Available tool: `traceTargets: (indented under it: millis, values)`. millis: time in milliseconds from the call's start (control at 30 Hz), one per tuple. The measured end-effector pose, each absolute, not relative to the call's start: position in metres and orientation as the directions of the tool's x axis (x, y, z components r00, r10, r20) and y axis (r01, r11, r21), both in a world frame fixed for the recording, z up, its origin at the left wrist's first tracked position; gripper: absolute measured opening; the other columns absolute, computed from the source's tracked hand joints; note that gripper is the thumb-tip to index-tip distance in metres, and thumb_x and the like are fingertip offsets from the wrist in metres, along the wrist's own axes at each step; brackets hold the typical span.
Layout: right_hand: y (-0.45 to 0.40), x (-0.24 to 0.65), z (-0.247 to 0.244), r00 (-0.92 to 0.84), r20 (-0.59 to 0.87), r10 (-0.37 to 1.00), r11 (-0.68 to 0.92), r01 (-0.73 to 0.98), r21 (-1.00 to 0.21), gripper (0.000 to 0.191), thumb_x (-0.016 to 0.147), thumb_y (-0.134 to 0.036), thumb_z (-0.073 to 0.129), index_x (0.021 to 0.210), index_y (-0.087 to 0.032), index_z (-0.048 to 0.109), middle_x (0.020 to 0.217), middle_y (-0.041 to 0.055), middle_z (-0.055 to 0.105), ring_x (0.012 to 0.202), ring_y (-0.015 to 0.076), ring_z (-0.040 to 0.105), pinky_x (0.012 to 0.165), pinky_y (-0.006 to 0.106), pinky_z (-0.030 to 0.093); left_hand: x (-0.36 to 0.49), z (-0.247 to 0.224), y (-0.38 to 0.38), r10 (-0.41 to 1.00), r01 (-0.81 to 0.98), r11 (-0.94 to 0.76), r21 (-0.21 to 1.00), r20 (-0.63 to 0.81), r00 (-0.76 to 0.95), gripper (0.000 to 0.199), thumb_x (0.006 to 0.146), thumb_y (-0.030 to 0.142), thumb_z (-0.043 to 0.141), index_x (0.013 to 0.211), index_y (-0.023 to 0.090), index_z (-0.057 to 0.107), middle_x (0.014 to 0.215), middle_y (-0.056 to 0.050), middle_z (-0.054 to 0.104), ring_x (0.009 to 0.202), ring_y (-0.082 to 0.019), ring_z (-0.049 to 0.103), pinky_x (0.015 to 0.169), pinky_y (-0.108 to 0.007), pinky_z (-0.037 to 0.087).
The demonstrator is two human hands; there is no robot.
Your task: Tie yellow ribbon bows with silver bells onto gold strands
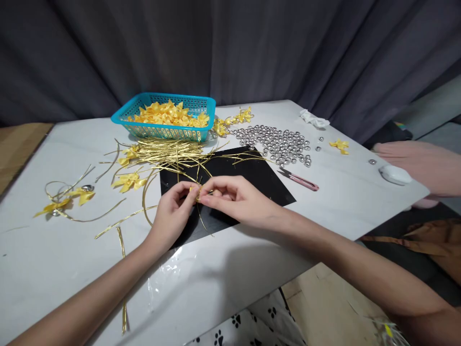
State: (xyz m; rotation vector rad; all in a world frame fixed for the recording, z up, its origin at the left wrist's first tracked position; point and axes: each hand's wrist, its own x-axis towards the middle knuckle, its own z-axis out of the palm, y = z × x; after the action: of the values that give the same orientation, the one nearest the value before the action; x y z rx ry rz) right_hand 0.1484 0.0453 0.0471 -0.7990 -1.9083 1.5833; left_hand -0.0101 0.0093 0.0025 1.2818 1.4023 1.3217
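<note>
Above a black mat (248, 170), my two hands meet fingertip to fingertip. My left hand (175, 206) pinches a small yellow ribbon flower (193, 191), mostly hidden by the fingers. Against it, my right hand (232, 197) is closed in a pinch on thin gold wire (202, 218), whose loose end hangs down over the mat. Just beyond the hands lies a thick bundle of gold wires (167, 152). Two yellow ribbon flowers (129, 181) rest by its left end.
A blue basket (124, 117) full of yellow ribbon flowers stands at the back. Many silver beads (277, 142) are spread right of it, near pink-handled snips (298, 179). Wired flowers (59, 205) lie left. A white computer mouse (395, 175) and a person's pink sleeve (421, 163) are at right.
</note>
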Motion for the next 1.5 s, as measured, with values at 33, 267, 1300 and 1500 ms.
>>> traceTargets:
  millis: [33,267,1300,1500]
  values:
    - [0.05,0.146,0.05,-0.693,0.065,0.718,0.218,0.135,-0.967,0.01,0.083,-0.022,0.058,0.078,-0.014,0.06,0.052,-0.009,0.032,0.048,0.0041,0.027,0.046,0.019,0.023,-0.01,0.003,0.009,0.986,0.167,-0.075,0.983,0.098,-0.135,0.018,0.078,0.036,0.062,0.077,0.019,0.063,0.075,-0.002,0.065,0.073,-0.017,0.057,0.068,-0.027,0.044]
    - [0.085,0.12,0.049,-0.598,-0.013,0.802,0.225,0.321,-0.92,0.008,0.076,-0.014,0.064,0.069,-0.01,0.063,0.041,-0.0109,0.03,0.043,0.0034,0.023,0.045,0.021,0.019,-0.008,0.004,0.007,0.988,0.292,-0.103,0.951,0.131,-0.077,0.018,0.081,0.037,0.06,0.077,0.02,0.063,0.075,-0.002,0.062,0.071,-0.017,0.056,0.065,-0.026,0.042]
    - [0.037,0.153,0.004,-0.64,0.39,0.661,0.729,0.427,-0.535,0.015,0.09,-0.023,0.05,0.097,-0.013,0.059,0.084,0.0049,0.069,0.066,0.0106,0.061,0.057,0.021,0.038,-0.006,0.008,0.009,0.989,0.071,0.053,0.996,-0.043,-0.142,0.028,0.073,0.046,0.067,0.074,0.018,0.063,0.061,0.001,0.059,0.054,-0.012,0.053,0.049,-0.021,0.042]
    - [0.035,0.15,0.003,-0.547,0.464,0.697,0.711,0.446,-0.543,0.021,0.09,-0.03,0.054,0.101,-0.015,0.062,0.085,0.0032,0.072,0.064,0.0086,0.063,0.056,0.019,0.042,-0.004,0.011,0.007,0.982,0.069,0.058,0.996,-0.045,-0.186,0.026,0.069,0.044,0.071,0.068,0.019,0.065,0.062,0.001,0.06,0.051,-0.011,0.049,0.049,-0.023,0.042]
